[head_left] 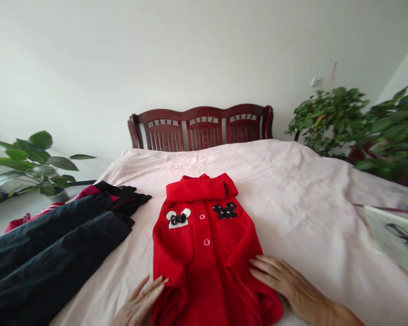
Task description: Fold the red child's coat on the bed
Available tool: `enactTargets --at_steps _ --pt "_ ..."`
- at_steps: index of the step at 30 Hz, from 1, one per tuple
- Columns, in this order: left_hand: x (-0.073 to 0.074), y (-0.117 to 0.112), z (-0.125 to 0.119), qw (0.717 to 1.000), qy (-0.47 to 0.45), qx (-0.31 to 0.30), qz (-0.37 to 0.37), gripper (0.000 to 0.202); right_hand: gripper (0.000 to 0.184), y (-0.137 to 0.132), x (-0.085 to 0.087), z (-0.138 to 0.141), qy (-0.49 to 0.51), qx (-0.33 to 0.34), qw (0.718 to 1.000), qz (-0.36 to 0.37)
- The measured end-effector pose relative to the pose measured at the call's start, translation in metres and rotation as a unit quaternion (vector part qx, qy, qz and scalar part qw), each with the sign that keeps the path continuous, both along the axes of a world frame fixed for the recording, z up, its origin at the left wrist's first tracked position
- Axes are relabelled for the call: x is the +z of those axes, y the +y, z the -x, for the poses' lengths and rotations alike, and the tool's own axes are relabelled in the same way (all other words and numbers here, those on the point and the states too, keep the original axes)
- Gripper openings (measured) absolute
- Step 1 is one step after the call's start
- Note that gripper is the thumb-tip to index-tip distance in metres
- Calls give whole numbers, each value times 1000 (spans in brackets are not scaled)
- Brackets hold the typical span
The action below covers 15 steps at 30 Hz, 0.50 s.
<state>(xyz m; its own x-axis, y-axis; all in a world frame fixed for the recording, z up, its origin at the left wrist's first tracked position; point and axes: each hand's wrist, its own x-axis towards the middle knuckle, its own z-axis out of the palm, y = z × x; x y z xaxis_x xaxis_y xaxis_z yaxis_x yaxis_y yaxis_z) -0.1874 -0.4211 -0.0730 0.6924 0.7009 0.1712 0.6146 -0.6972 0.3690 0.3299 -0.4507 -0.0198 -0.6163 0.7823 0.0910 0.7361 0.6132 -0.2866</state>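
A small red fleece coat (207,253) lies front-up on the pink bedsheet (302,194), collar toward the headboard. It has pink buttons and two mouse-head patches on the chest. My left hand (141,301) lies flat with fingers stretched out, fingertips touching the coat's lower left edge. My right hand (285,280) rests flat on the sheet with spread fingers against the coat's lower right side. Neither hand holds anything.
Dark padded garments (51,253) lie along the bed's left side, with a red item beneath. A dark wooden headboard (200,127) stands at the far end. Potted plants stand at left (30,165) and right (360,124). A white board with glasses (399,240) lies at right.
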Motion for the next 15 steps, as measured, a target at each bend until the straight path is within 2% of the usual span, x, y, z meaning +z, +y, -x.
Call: enactTargets --at_steps 2,4,8,10,15 --pt "3 8 0 999 28 -12 -25 93 60 7 4 -2 -29 7 999 -42" --pt "15 15 -4 998 55 -37 -21 92 61 16 6 0 -39 8 997 -73" --pt "49 32 -22 994 89 -66 16 71 63 42 11 13 -30 39 993 -106" --pt "61 42 -31 993 93 -72 25 64 62 56 12 19 -29 67 991 -113" --pt "66 64 -49 995 61 -75 17 51 53 81 6 30 11 105 988 -110"
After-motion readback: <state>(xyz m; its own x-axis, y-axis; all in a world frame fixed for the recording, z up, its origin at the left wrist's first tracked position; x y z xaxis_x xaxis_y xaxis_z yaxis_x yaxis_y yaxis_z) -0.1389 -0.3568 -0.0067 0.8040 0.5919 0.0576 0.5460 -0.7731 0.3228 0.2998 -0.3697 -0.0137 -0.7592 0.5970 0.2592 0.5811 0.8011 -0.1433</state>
